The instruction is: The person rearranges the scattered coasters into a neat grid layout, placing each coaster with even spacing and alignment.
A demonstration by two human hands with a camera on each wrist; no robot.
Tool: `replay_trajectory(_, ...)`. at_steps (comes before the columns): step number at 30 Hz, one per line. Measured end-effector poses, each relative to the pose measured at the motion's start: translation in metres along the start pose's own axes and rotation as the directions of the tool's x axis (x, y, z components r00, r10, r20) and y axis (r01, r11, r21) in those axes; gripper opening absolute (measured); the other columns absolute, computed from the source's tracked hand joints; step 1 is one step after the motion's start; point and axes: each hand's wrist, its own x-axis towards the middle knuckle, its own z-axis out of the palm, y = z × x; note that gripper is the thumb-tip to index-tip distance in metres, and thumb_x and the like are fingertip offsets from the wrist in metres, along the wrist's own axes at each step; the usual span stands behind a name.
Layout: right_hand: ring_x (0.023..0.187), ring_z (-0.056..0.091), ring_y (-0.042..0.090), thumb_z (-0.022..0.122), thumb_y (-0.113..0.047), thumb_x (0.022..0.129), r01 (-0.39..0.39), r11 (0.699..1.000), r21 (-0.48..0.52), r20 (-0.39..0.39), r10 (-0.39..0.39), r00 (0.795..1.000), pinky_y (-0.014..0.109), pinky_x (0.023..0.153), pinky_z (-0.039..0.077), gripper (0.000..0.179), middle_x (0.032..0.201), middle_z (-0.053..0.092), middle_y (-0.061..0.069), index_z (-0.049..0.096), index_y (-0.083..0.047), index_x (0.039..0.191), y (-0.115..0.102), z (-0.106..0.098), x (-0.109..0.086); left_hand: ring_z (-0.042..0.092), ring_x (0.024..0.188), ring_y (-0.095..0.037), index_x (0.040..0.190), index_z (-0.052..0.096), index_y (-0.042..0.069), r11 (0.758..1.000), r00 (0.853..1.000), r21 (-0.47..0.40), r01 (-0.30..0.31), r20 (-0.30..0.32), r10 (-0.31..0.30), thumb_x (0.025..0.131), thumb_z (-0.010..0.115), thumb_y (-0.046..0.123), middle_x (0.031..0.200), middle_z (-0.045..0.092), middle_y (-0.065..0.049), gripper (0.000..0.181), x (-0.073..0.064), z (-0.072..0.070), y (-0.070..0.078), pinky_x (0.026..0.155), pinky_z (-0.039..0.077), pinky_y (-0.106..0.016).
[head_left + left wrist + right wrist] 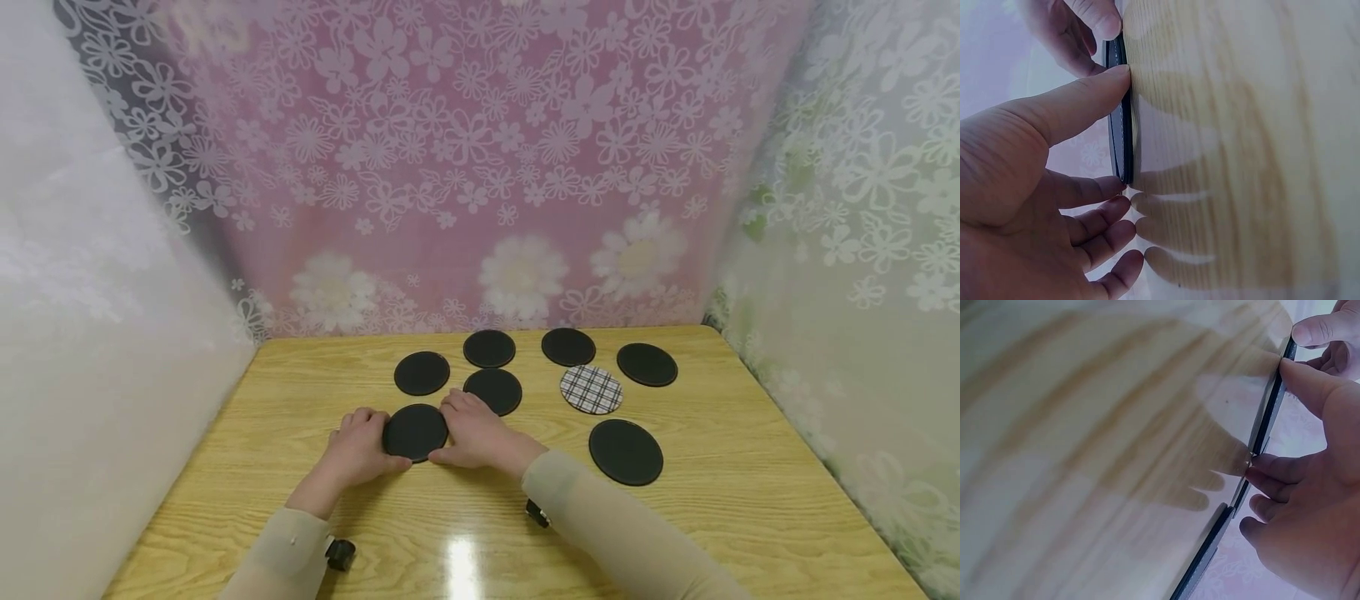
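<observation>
Black and thin, a stitched-edge coaster (415, 433) takes centre stage, lying left of the plaid coaster (592, 389) and nearer the person. Left hand (356, 450) pinches its rim between thumb and fingers; right hand (476, 432) mirrors that from the other side. Quite flat or slightly raised? I can't tell!

Here's the danger: so low a rim offers little to grip, so an uneven lift could let one side slip and drop. Push unevenly, and the glossy desk (750, 500) might let it skid or swivel.

Watch those right fingers, crowding the middle black coaster (498, 390) directly left of the plaid one: a careless sweep could knock that askew.

Farther out, left of and beyond the plaid coaster, the far-left black coaster (422, 372) and the back black coaster (489, 347) look safer. Just behind it sits the rear black coaster (568, 346), touching or nearly, so one bump could shift both. Right of it, the outer black coaster (647, 364); nearer the person, the front black coaster (626, 452), which the right sleeve (615, 529) could catch by swinging outward.
</observation>
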Motion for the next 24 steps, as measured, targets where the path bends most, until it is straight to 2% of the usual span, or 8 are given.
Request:
replay_trajectory(7,0.161,0.036,0.030,0.080,-0.057,0.099,0.012,1.000,0.021,0.001,-0.012,1.000,0.043,0.132,0.025,0.083,0.162,0.053,0.012,0.058,-0.001,0.156,0.001,-0.001,0.001,0.050,0.136,-0.050,0.147,0.061,-0.007,1.000,1.000,-0.002,0.004,0.011,-0.004,0.083,0.098,0.048,0.148,0.056,-0.027,0.093,0.002,0.001,-0.004,0.107,0.041,-0.079)
replay_trajectory(12,0.155,0.043,0.031,0.079,-0.057,0.100,0.016,0.996,0.083,-0.035,-0.013,0.999,0.045,0.129,0.032,0.081,0.161,0.053,0.014,0.058,-0.001,0.155,0.012,-0.004,0.003,0.048,0.141,-0.056,0.155,0.055,-0.007,0.997,1.000,-0.069,0.017,0.023,-0.015,0.086,0.094,0.054,0.154,0.052,-0.032,0.100,0.005,-0.005,-0.010,0.109,0.040,-0.080)
replay_trajectory(14,0.157,0.041,0.033,0.079,-0.055,0.101,0.000,0.993,0.114,-0.051,0.006,0.999,0.046,0.129,0.032,0.082,0.163,0.050,0.015,0.056,0.000,0.157,0.020,-0.008,0.005,0.046,0.143,-0.058,0.159,0.051,-0.007,0.995,1.000,-0.098,0.026,0.017,-0.024,0.090,0.091,0.053,0.156,0.049,-0.034,0.099,0.008,-0.010,-0.012,0.110,0.039,-0.080)
replay_trajectory(19,0.161,0.036,0.036,0.080,-0.051,0.102,-0.045,0.988,0.145,-0.064,0.055,0.996,0.049,0.129,0.031,0.086,0.168,0.044,0.019,0.047,0.000,0.163,0.038,-0.024,0.014,0.042,0.145,-0.060,0.160,0.050,-0.005,0.991,0.999,-0.134,0.030,-0.019,-0.033,0.098,0.086,0.046,0.161,0.043,-0.036,0.088,0.025,-0.026,-0.016,0.113,0.038,-0.077)
replay_trajectory(24,0.160,0.037,0.038,0.081,-0.048,0.102,-0.057,0.985,0.163,-0.069,0.069,0.995,0.051,0.128,0.033,0.089,0.169,0.042,0.022,0.042,-0.001,0.167,0.050,-0.032,0.033,0.038,0.148,-0.061,0.160,0.049,-0.006,0.987,0.999,-0.158,0.018,-0.035,-0.023,0.100,0.085,0.042,0.162,0.041,-0.036,0.086,0.052,-0.034,-0.019,0.115,0.038,-0.074)
